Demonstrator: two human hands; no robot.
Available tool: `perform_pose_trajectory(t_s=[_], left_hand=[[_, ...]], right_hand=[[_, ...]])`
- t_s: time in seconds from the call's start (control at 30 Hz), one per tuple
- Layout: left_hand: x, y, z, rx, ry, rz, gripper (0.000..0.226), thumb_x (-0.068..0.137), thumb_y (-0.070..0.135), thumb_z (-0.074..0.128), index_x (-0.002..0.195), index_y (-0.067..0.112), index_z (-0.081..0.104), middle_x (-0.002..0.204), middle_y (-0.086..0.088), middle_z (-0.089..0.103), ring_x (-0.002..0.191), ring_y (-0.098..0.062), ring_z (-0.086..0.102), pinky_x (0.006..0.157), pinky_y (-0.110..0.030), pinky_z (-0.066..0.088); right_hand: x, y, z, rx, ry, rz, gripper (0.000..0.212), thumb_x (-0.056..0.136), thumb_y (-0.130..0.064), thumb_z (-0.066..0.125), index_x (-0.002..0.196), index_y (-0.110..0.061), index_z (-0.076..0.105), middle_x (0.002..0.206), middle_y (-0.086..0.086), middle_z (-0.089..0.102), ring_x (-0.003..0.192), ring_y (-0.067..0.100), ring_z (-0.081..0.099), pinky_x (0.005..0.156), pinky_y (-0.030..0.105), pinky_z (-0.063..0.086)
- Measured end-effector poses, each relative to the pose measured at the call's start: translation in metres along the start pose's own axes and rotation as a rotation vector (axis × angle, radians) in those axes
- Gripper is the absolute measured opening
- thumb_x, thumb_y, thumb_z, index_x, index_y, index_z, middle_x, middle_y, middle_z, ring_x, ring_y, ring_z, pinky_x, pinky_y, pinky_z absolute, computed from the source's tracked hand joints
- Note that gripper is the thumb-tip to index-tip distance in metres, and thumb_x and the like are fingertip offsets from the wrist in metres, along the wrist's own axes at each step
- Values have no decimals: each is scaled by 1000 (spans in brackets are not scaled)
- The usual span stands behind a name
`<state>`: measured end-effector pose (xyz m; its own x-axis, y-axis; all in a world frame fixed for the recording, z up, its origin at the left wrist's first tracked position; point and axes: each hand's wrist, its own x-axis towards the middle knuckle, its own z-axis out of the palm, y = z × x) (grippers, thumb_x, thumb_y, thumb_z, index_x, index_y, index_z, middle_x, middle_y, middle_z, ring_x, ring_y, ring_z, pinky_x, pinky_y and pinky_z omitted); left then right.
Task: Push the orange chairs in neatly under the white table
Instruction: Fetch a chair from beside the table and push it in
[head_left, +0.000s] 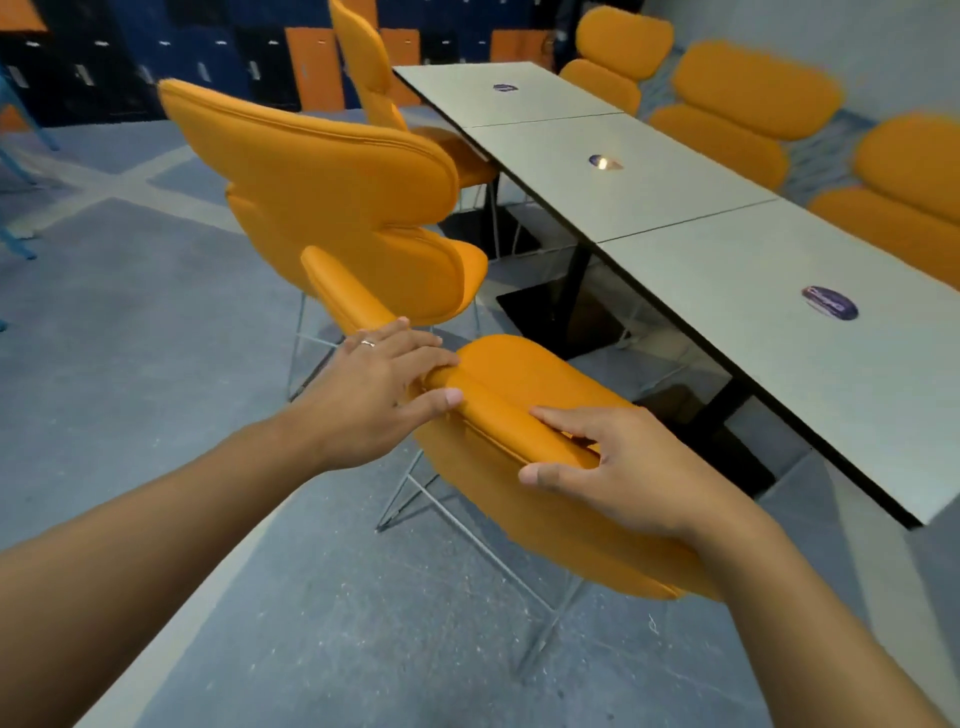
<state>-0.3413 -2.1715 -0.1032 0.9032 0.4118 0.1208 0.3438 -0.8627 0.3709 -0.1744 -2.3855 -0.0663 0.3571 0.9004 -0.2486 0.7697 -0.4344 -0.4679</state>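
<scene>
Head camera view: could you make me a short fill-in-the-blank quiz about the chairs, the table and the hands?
1. Both hands rest on the backrest of the nearest ____ chair.
2. A ring shows on the ____ hand.
3. The right hand holds the chair's ____ edge.
4. Each section of the white table carries a round ____.

Missing words: orange; left; top; sticker

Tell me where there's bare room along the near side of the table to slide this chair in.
Free: the floor gap under the white table, between its two black pedestal legs. Crowded: just left, where the middle chair angles close to the held chair gripped by left hand and right hand.
</scene>
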Motion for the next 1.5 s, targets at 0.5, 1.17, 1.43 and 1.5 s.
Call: perform_pose_trajectory(t_s=[0.5,1.17,1.43,1.5], left_hand=[[33,-65,-29,186,-158,284,87,75,77,52,149,41,25,158,4,26,149,-26,7,118,-57,4],[88,-106,-12,281,46,630,88,65,97,32,97,23,68,88,3,68,81,-23,60,70,-38,41],[90,-111,-16,274,81,677,88,62,98,36,91,22,69,83,3,67,78,-22,60,64,-34,41],[92,-113,-18,265,76,700,88,61,99,34,91,24,68,82,4,66,78,-20,59,60,-32,39]], right_hand=[[23,-77,60,-249,376,446,72,89,-79,35,145,-35,45,138,-5,59,124,24,53,100,48,38],[54,-82,74,-490,517,649,102,58,-107,8,98,-34,67,74,-8,62,69,16,60,66,34,48],[59,-95,79,-458,577,762,105,46,-110,11,95,-34,66,74,-10,64,72,15,62,61,31,49],[60,-100,81,-445,591,784,106,45,-110,12,95,-34,66,73,-10,64,71,15,62,61,32,51]])
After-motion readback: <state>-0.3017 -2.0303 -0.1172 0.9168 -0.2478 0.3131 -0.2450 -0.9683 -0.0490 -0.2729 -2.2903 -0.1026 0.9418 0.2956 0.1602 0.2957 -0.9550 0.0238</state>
